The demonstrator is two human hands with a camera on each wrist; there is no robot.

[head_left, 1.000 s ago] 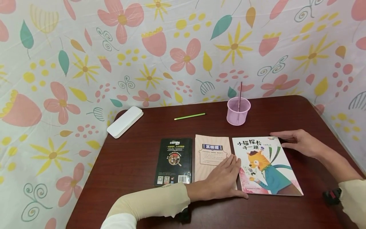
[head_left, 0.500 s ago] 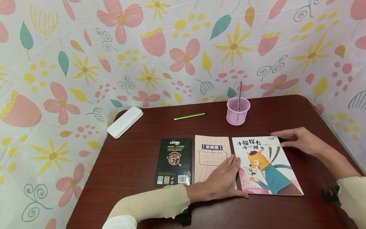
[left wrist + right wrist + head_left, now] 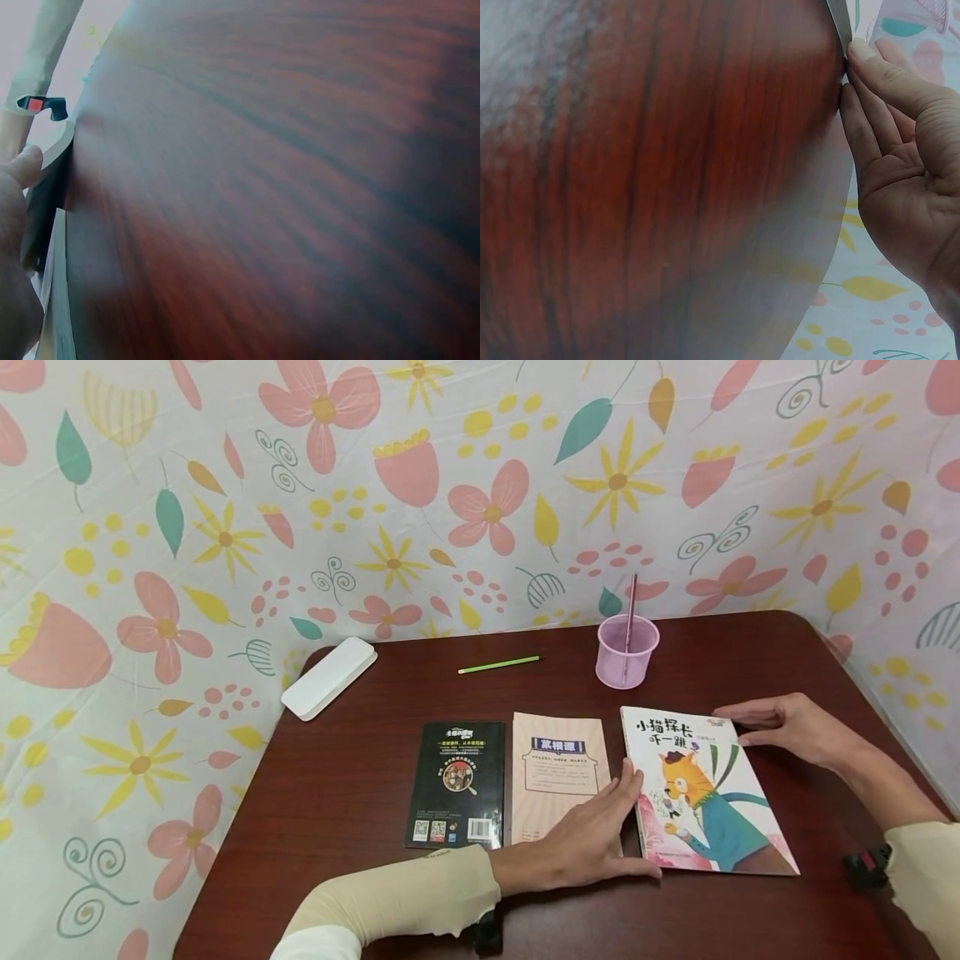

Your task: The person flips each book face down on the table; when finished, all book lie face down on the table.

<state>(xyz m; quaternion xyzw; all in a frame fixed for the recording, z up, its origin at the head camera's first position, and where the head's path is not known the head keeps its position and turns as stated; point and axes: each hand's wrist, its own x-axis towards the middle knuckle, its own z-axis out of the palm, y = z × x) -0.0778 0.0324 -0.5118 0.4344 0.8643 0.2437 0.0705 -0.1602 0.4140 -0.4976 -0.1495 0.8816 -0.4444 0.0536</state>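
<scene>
A white picture book (image 3: 738, 814) with an orange cat on its cover lies at the right of a row of books. Its left edge is raised a little off the table. Along that edge my left hand (image 3: 573, 850) touches the book with straight fingers, its forearm passing over the lower part of the row. Beneath that hand is a pale peach book (image 3: 555, 768), partly covered. My right hand (image 3: 791, 731) reaches the white book's top right corner; the right wrist view shows its thumb and fingers (image 3: 877, 75) touching the book's edge.
A black book (image 3: 457, 777) lies at the row's left. Behind are a white case (image 3: 330, 679), a green pencil (image 3: 498, 665) and a pink mesh cup (image 3: 624, 660) holding one pencil. A flowered cloth (image 3: 420, 552) hangs behind the dark red table (image 3: 337, 777).
The white book's left edge has come up off the table and shifted slightly right, with my left fingers moving along with it. My right hand has stayed at the corner.
</scene>
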